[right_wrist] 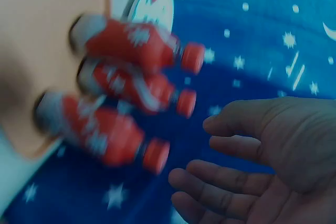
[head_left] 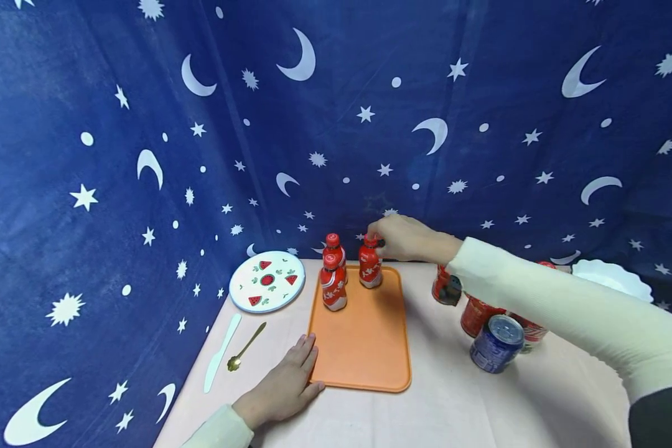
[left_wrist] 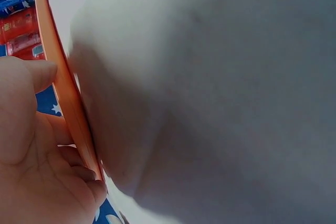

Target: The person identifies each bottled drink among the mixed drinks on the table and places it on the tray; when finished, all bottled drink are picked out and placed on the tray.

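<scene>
An orange tray (head_left: pixel 364 348) carries three small red bottles with white markings, all upright. Two of them stand close together at its far left, a front bottle (head_left: pixel 333 292) and a rear bottle (head_left: pixel 340 254). The third bottle (head_left: pixel 371 269) is at the far right, under my right hand (head_left: pixel 406 238). In the right wrist view the right hand's fingers (right_wrist: pixel 205 187) are loosely bent and apart from the bottle caps, holding nothing. My left hand (head_left: pixel 285 382) rests at the tray's near left corner, fingers along the left rim and thumb (left_wrist: pixel 42 74) against the near edge.
Left of the tray lie a watermelon-patterned plate (head_left: pixel 280 295), a pale knife (head_left: pixel 222 353) and a gold spoon (head_left: pixel 246 348). To the right stand a blue can (head_left: pixel 497 345) and red cans (head_left: pixel 478 317), partly behind my right sleeve. A white scalloped dish (head_left: pixel 616 280) sits farther right.
</scene>
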{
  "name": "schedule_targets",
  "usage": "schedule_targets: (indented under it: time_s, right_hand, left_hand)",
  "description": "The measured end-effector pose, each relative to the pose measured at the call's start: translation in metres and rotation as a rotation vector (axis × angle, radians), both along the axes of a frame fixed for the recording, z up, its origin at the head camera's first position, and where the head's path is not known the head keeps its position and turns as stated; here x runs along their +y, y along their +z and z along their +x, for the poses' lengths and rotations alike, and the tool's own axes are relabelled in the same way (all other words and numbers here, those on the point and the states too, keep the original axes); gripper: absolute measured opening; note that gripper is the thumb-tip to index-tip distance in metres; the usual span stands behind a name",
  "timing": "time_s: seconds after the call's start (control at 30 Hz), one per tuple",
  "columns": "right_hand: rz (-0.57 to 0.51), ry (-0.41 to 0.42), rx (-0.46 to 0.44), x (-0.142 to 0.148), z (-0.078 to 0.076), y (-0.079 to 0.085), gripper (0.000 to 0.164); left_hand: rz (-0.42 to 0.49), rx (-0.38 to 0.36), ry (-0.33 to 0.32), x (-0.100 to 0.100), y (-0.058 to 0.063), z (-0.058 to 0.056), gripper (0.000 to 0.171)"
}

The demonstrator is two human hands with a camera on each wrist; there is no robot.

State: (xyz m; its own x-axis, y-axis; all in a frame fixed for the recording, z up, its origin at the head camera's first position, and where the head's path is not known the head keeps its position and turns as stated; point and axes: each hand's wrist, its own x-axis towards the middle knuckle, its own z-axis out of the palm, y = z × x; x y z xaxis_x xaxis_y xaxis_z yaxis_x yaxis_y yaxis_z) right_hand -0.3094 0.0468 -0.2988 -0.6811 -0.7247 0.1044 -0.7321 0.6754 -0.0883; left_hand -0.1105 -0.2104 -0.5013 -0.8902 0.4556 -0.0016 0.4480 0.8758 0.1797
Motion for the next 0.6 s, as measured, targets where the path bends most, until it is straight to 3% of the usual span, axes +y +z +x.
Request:
schedule_targets:
  time_s: [0.1, 0.33, 0.6]
  right_hand:
    - [0.011, -0.043, 0.015, 0.038, 0.000, 0.007, 0.025]
    - [0.025, -0.239, -0.034, 0.129, -0.002, 0.017, 0.025]
    - [0.066, -0.321, 0.028, 0.220, -0.008, 0.009, 0.024]
  left_hand:
    - [0.006, -0.001, -0.003, 0.000, 0.000, 0.000, 0.069]
    - [0.012, -0.034, 0.007, 0.000, 0.000, 0.000, 0.069]
    - [0.010, -0.022, 0.002, 0.003, -0.001, 0.002, 0.070]
